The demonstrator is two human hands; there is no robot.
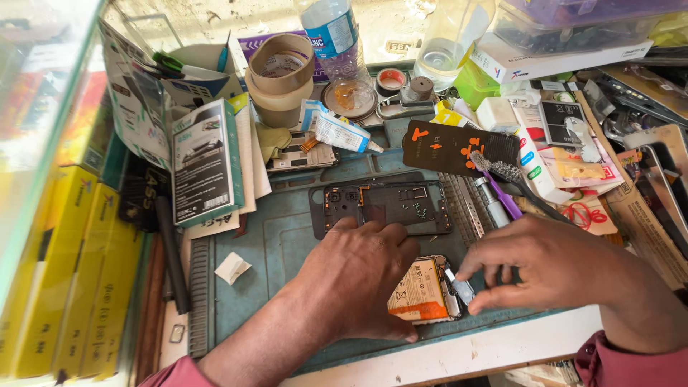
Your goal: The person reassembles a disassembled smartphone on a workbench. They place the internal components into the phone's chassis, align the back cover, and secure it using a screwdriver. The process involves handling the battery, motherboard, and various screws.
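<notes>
My left hand (355,276) lies palm down on the blue work mat (269,251), pressing on an opened phone whose yellow and white battery (423,290) shows beside my thumb. My right hand (545,261) pinches a small silvery metal part (462,289) at the phone's right edge. Just beyond my hands lies a black phone frame (387,204) with orange trim and several tiny screws resting on it.
A purple-handled brush (502,183), a black pouch with orange marks (455,147), a glue tube (340,132), tape rolls (281,75), a water bottle (333,36) and small boxes (204,161) crowd the back. Yellow boxes (64,279) sit at left. A white paper scrap (232,266) lies on the mat.
</notes>
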